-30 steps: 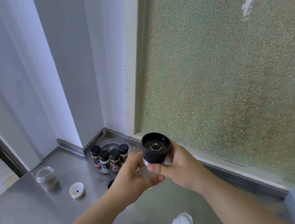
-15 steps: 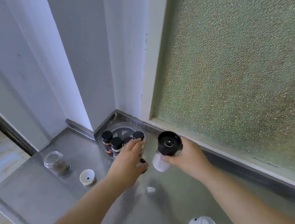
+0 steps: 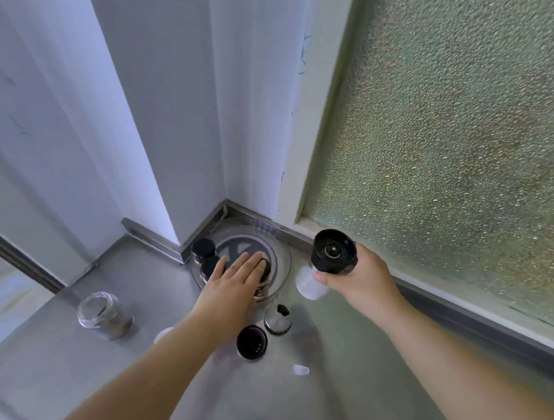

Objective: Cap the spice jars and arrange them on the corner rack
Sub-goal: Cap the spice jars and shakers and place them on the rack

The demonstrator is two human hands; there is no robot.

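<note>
A round clear corner rack [image 3: 283, 259] sits in the steel counter's corner with several small black-capped spice jars [image 3: 203, 248] on it. My left hand [image 3: 233, 284] lies flat over the front jars with its fingers stretched out, hiding most of them. To the right of the rack, my right hand [image 3: 363, 276] grips a white grinder jar with a wide black cap [image 3: 333, 251], tilted and held just above the counter. An uncapped glass jar [image 3: 99, 311] with dark spice stands at the left.
A loose black shaker lid [image 3: 252, 342] and a small metal-topped shaker [image 3: 277, 319] lie on the steel counter [image 3: 50, 376] just in front of the rack. A white lid [image 3: 163, 334] peeks out beside my left forearm. Walls and a frosted window [image 3: 445, 130] close in the corner.
My left hand let go of the grinder jar and reached forward onto the jars on the rack. My right hand carried the grinder down and towards the rack's right side.
</note>
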